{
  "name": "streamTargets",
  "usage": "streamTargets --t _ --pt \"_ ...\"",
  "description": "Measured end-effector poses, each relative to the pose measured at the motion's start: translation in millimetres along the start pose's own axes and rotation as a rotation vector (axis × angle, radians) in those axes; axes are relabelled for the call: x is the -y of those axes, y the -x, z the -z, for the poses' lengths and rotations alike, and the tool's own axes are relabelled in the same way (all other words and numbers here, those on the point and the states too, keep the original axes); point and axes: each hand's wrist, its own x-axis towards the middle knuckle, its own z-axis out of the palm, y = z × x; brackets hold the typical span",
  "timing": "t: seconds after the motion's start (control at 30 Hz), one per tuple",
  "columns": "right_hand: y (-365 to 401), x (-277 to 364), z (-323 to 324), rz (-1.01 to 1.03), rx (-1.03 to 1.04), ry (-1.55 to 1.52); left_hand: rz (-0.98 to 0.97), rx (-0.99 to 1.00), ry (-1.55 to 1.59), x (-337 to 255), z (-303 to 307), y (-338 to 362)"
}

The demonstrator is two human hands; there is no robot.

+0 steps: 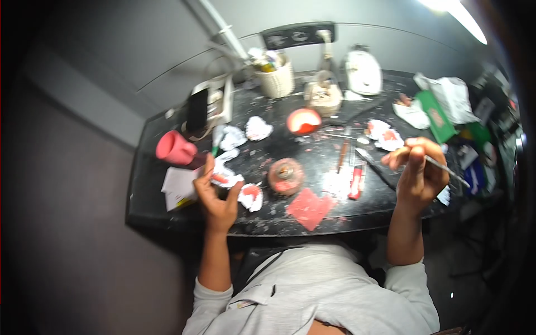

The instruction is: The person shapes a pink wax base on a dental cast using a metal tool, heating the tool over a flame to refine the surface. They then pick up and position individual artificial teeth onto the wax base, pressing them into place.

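My left hand (216, 202) has its thumb and fingers spread over the left part of the black table. Its fingertips are right at a white plaster-like piece with a pink patch (222, 178). A similar white piece with pink on it (250, 196) lies just right of the thumb. My right hand (420, 174) is raised over the table's right side, fingers pinched round a thin, metal-coloured hand tool (446, 168) that slants down to the right. Between the hands are a round, pink-smeared jar-like burner (286, 177) and a pink wax-like sheet (310, 209).
A red bowl (304, 121) stands mid-table, near more white pieces (259, 128). Several slim tools lie beside a red-handled knife (355, 181). A pink cup (174, 147) and a phone (197, 110) are at left. A ribbed pot (276, 78) stands behind; a green packet (435, 116) lies right.
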Motion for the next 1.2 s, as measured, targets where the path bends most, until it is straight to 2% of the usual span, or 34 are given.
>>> streamTargets --t 0.03,0.13,0.27,0.37,0.4,0.47,0.53,0.6,0.63,0.67,0.77,0.8,0.87,1.07,1.2 --pt "-9.3 1.0 16.1 0.027 -0.058 0.084 0.042 0.019 -0.014 6.5 0.0 2.0" --pt "-27.3 15.9 53.2 -0.091 -0.212 0.229 0.136 0.017 -0.006 6.5 0.2 3.4" --pt "-23.0 6.7 87.3 -0.26 -0.173 0.358 0.181 0.02 -0.073 -4.6 0.5 -0.4" --pt "-13.6 -13.5 92.7 -0.38 0.062 0.634 0.208 0.056 -0.124 -4.7 1.5 -0.7" --pt "-8.6 -13.9 91.1 -0.491 0.083 0.743 0.205 0.055 -0.122 -3.5 2.0 0.2" --pt "-3.6 -28.0 87.9 -0.397 0.174 0.857 0.184 0.052 -0.159 -1.9 3.2 0.3" --pt "-2.8 -35.1 85.9 -0.424 0.207 0.905 0.174 0.043 -0.138 -5.7 2.1 0.0" --pt "-1.1 -47.2 85.9 -0.369 0.34 1.055 0.168 0.036 -0.115 -9.7 2.1 -0.1" --pt "-4.6 -43.4 78.9 -0.462 0.361 1.075 0.191 0.051 -0.113 -10.9 2.3 0.6" --pt "-3.8 -45.9 81.2 -0.462 0.36 1.078 0.214 0.067 -0.109 -11.7 2.0 1.2" --pt "-1.4 -46.7 92.7 -0.471 0.302 0.811 0.219 0.082 -0.126 -11.9 1.9 0.4" --pt "-0.5 -43.1 92.8 -0.468 0.302 0.816 0.218 0.081 -0.121 -13.2 1.6 -0.4" --pt "1.7 -31.2 84.8 -0.577 0.149 0.37 0.236 0.074 -0.115 -15.8 0.9 -0.9" --pt "16.9 11.0 54.1 -0.419 0.151 0.013 0.237 0.127 -0.155 -16.3 2.4 -1.3" --pt "25.0 15.6 40.8 -0.352 0.184 -0.057 0.224 0.154 -0.195 -14.9 3.4 -0.2"
